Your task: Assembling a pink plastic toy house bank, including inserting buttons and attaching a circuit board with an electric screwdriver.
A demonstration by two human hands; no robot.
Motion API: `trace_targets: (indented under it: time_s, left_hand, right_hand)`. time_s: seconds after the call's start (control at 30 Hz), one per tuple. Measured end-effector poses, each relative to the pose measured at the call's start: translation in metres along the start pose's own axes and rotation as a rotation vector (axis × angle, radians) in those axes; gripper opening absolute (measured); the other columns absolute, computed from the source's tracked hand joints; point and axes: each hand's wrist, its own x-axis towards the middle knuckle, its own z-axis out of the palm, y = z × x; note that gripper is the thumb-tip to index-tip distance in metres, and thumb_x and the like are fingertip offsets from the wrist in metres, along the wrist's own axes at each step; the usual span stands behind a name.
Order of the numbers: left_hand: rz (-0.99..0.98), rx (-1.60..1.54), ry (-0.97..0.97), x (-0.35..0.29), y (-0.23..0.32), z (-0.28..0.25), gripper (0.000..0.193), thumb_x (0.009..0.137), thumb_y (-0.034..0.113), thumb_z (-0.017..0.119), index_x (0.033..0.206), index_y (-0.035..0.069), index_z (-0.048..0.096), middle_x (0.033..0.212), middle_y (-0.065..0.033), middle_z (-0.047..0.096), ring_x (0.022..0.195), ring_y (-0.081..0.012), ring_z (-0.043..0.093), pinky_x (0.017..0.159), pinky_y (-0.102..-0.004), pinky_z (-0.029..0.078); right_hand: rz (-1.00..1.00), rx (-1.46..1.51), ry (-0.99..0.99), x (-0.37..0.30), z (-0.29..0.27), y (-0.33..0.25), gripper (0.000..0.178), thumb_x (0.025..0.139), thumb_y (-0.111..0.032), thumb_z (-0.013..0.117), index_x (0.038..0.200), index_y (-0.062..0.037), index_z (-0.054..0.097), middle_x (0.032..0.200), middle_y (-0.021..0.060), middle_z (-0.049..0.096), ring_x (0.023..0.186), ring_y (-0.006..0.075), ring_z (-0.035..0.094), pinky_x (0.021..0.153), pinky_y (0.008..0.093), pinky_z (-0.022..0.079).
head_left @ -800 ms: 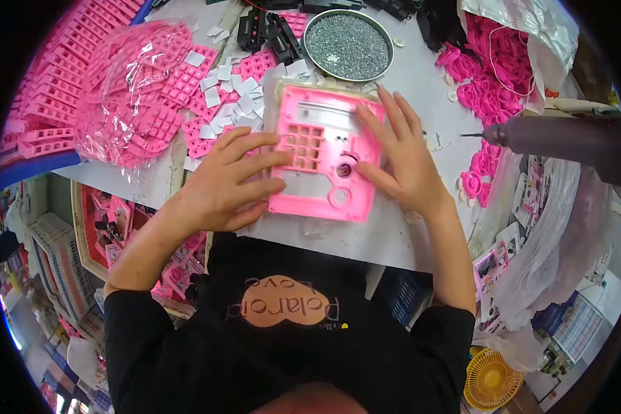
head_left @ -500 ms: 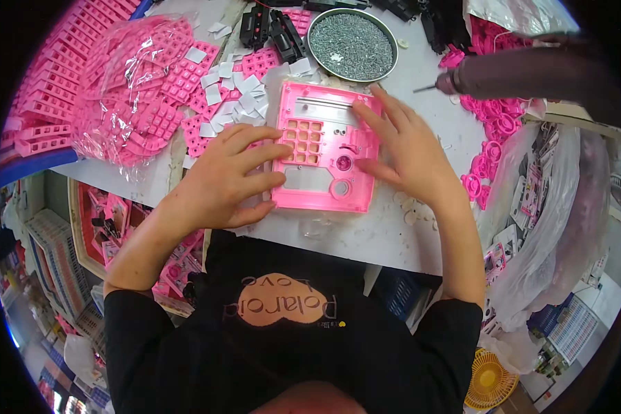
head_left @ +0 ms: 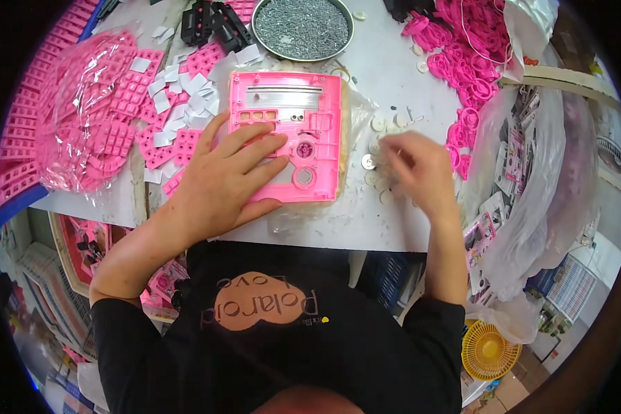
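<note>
A pink plastic casing (head_left: 329, 138) lies open side up on the table, with a silvery window strip, a grid of square holes and two round openings. My left hand (head_left: 224, 169) rests across its left side, fingers spread, covering part of the grid. To the right of the casing, my right hand (head_left: 424, 172) is over the table beside several small white discs (head_left: 378, 124). Its fingers are curled and smeared by motion, so whether they hold anything is unclear. Close to its fingertips lies a shinier round disc (head_left: 368, 162).
A round metal tray of screws (head_left: 302, 29) stands at the back. Bagged pink keypad parts (head_left: 83, 117), white square pieces (head_left: 196, 84) and black parts (head_left: 217, 26) are at the left. Pink ring-shaped parts (head_left: 466, 86) spill along the right. Clear plastic bags (head_left: 531, 200) hang beyond the right edge.
My right hand has left the casing and moved right to the white discs. My left hand has slid further over the casing. The screwdriver at the upper right is out of view; the view has shifted.
</note>
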Motion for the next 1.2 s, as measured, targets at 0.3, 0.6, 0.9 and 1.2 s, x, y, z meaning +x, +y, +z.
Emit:
trace_targets:
  time_s: [0.3,0.6,0.9,1.2]
  left_hand:
    - [-0.002,-0.110,0.113,0.006,0.008,-0.006,0.043,0.079,0.024,0.080,0.117,0.010,0.067,0.125,-0.0112,0.062,0.119,-0.0297,0.057,0.104,-0.0497,0.040]
    - [-0.511,-1.445,-0.177,0.018,0.045,-0.003,0.017,0.103,0.013,0.060,0.091,0.002,0.062,0.070,0.0029,0.060,0.062,0.0001,0.048,0.052,-0.0206,0.035]
    - [-0.393,-0.972,-0.175,0.002,0.035,-0.011,0.016,0.094,0.014,0.070,0.095,0.000,0.063,0.065,-0.0001,0.053,0.059,-0.0026,0.046,0.054,-0.0243,0.039]
    - [-0.336,-0.441,0.298,0.045,-0.042,-0.049,0.027,0.090,0.023,0.071,0.106,0.002,0.066,0.075,-0.0042,0.061,0.061,-0.0130,0.053,0.058,-0.0292,0.043]
  right_hand:
    - [-0.227,-0.324,0.158,-0.008,0.033,-0.007,0.017,0.079,-0.009,0.074,0.094,-0.0072,0.069,0.086,0.0079,0.063,0.078,0.0269,0.065,0.062,0.0382,0.053]
    - [-0.624,0.157,0.393,-0.021,0.042,-0.087,0.033,0.069,0.003,0.079,0.100,0.0019,0.070,0.098,0.0124,0.069,0.076,0.0289,0.065,0.062,0.0362,0.053]
    - [-0.512,0.206,0.208,-0.015,0.039,-0.101,0.016,0.079,-0.002,0.078,0.093,-0.0013,0.070,0.081,0.0102,0.067,0.069,0.0262,0.062,0.060,0.0373,0.051]
    - [-0.407,-0.092,0.290,0.035,0.061,-0.088,0.016,0.076,-0.004,0.077,0.088,-0.0027,0.066,0.105,0.0117,0.063,0.100,0.0348,0.052,0.082,0.0425,0.047]
